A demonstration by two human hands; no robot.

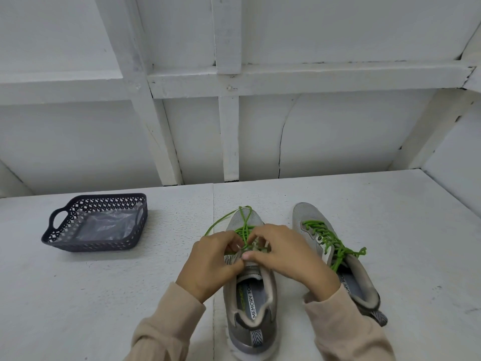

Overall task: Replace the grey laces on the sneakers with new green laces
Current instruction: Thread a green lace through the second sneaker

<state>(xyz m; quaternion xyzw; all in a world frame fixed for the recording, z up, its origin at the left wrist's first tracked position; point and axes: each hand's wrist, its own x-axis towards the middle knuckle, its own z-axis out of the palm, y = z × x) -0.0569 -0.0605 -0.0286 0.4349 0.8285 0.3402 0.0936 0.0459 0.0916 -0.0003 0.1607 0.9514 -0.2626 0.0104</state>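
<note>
Two grey mesh sneakers sit side by side on the white textured surface (pixel 104 295), toes pointing away. Right sneaker (pixel 307 217) is fully laced with a green cord lace (pixel 330 241), ends knotted and trailing off its right side. Left sneaker (pixel 250 303) is partly laced: its bright green lace (pixel 244 220) crosses the lower eyelets and loops out over the toe. Left hand (pixel 210 264) and right hand (pixel 289 256) are close together over the tongue, fingertips pinched on that lace at the upper eyelets; beige sleeves on both arms. Dark perforated plastic basket (pixel 62 243) with clear plastic inside sits well apart to the left.
</note>
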